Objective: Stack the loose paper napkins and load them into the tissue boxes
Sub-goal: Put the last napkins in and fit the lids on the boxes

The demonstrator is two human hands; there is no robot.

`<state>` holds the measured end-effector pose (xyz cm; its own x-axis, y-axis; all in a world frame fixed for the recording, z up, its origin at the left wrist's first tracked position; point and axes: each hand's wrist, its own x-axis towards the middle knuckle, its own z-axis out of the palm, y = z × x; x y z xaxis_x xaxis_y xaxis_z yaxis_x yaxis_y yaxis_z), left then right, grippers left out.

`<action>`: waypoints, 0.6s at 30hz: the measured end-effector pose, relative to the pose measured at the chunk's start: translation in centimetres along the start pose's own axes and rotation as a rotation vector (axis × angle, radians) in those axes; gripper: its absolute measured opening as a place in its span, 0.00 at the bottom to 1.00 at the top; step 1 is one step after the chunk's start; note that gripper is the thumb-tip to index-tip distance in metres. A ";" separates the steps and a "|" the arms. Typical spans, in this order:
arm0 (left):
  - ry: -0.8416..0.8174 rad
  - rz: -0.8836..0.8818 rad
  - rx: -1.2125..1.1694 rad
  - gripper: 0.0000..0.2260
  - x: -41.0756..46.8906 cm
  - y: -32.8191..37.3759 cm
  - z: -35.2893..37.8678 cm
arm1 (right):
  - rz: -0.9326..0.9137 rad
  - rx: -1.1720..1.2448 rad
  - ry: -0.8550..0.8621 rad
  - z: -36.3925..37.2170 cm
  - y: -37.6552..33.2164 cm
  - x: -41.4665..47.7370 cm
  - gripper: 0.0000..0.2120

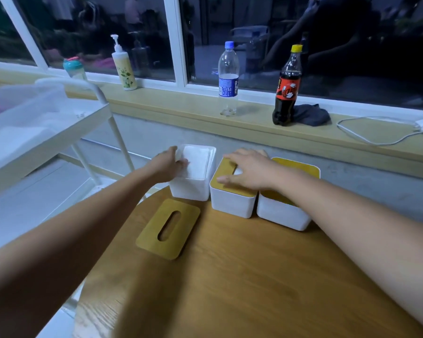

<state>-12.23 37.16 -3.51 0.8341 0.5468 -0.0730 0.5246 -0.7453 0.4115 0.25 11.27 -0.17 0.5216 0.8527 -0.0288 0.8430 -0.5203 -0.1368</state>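
While the right hand (249, 169) lies flat on the middle lid (224, 167), fingers straight and spread, the job looks close to finished. Three boxes stand in a row at the far edge of the table (230, 276), touching or nearly so. The right box (281, 215) has its lid on. The middle box (230, 203) is lidded too, and a bit of white (238, 171) shows at the slot just under the palm, so I take it to be loaded.

The left box (193, 191) is the one left open. A stack of napkins (197, 162) sits inside it, filling it nearly to the rim. The left hand (167, 164) is at that box's left side, fingers bent down onto the stack and thumb up by the rim. I cannot tell whether it is pinching the napkins or only pressing them flat.

The loose lid (169, 228) lies flat on the table just in front of the open box, slot up, with neither hand on it. I see no loose napkins on the table itself.

By my reckoning the stacking and loading are done or very nearly so. What remains is to settle the stack in the left box, pick up the loose lid and seat it. Whether the right box is actually full I cannot say, as the forearm hides its slot.
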 end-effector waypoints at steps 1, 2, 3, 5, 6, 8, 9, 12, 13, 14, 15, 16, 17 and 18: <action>-0.012 -0.015 -0.037 0.28 -0.3 -0.4 0.3 | -0.030 0.018 0.000 0.2 -1.1 -0.2 0.41; -0.018 -0.020 -0.083 0.26 -0.6 -0.8 0.6 | -0.054 0.029 0.012 0.4 -2.2 -0.4 0.39; -0.021 -0.009 -0.125 0.25 -1.0 -1.0 0.7 | -0.080 0.037 0.039 0.7 -3.3 -0.4 0.37; -0.031 0.035 -0.171 0.23 -1.5 -1.3 0.6 | -0.149 0.029 0.115 1.4 -5.7 -0.8 0.28; -0.048 0.055 -0.169 0.22 -1.6 -1.4 0.7 | -0.197 0.010 0.156 1.9 -6.9 -1.1 0.23; -0.078 0.076 -0.164 0.20 -2.0 -1.5 0.6 | -0.293 -0.024 0.208 3.5 -9.4 -1.8 0.17; -0.083 0.088 -0.174 0.18 -2.2 -1.3 0.5 | -0.333 -0.033 0.230 4.5 -10.6 -2.1 0.15; -0.088 0.108 -0.243 0.20 -2.9 -1.2 0.2 | -0.416 -0.099 0.309 7.2 -13.2 -2.6 0.09; -0.090 0.110 -0.264 0.23 -3.1 -1.4 0.1 | -0.436 -0.105 0.304 7.8 -13.8 -2.7 0.08; -0.086 0.101 -0.290 0.25 -3.5 -1.6 -0.2 | -0.451 -0.080 0.258 8.4 -14.4 -2.8 0.09; -0.072 0.082 -0.317 0.28 -3.7 -2.1 -0.4 | -0.456 -0.048 0.179 8.9 -15.0 -3.0 0.11; -0.052 0.066 -0.342 0.30 -4.1 -2.5 -0.6 | -0.444 -0.016 0.088 9.4 -15.3 -3.1 0.14; -0.027 0.046 -0.380 0.32 -4.8 -2.9 -0.8 | -0.426 0.002 0.012 9.9 -15.8 -3.3 0.18; -0.007 0.027 -0.418 0.32 -5.5 -3.3 -1.1 | -0.408 0.008 -0.038 10.2 -16.2 -3.4 0.22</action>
<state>-18.73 37.05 -3.48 0.8484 0.5257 -0.0625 0.3893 -0.5396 0.7465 -16.49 17.29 -8.00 0.1390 0.9903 -0.0068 0.9786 -0.1384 -0.1522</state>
